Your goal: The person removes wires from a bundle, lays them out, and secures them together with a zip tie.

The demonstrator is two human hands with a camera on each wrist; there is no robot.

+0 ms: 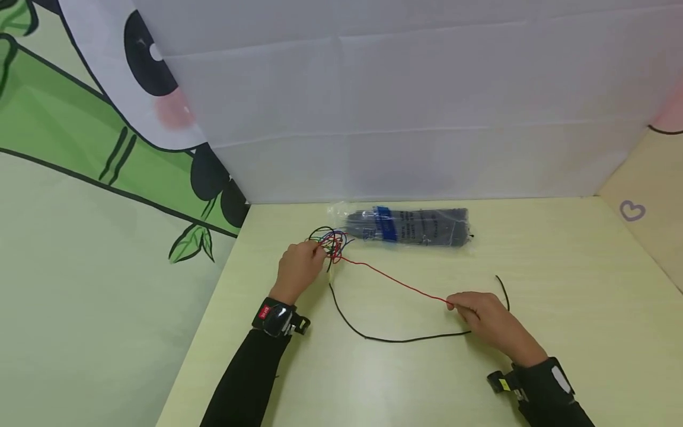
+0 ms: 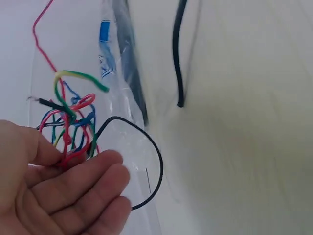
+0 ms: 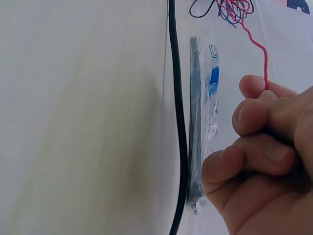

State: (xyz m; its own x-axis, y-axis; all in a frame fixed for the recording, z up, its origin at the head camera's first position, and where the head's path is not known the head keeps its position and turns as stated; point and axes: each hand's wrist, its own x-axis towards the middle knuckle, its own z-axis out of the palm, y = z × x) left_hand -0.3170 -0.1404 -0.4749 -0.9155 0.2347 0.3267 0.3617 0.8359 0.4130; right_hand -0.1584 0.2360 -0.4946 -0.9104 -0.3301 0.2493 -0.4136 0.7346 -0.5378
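Note:
My left hand (image 1: 297, 271) pinches a tangled bundle of thin wires (image 2: 73, 125) in red, blue, green and black between thumb and fingers. From that tangle a red wire (image 1: 395, 280) runs out almost straight to the right. Its far end is pinched by the thumb and fingertips of my right hand (image 1: 490, 320), as the right wrist view also shows. A thin black wire (image 2: 159, 156) loops out of the bundle beside the left fingers. On the table below the red wire curves a thicker black cable (image 1: 392, 341), part of it hidden behind the right hand.
Behind the wires, a clear plastic bag (image 1: 427, 228) with dark contents and a blue band lies on the pale wooden table (image 1: 395, 391). A white panel (image 1: 427, 107) rises at the table's back edge. Cartoon-printed sheeting (image 1: 64, 118) hangs at the left.

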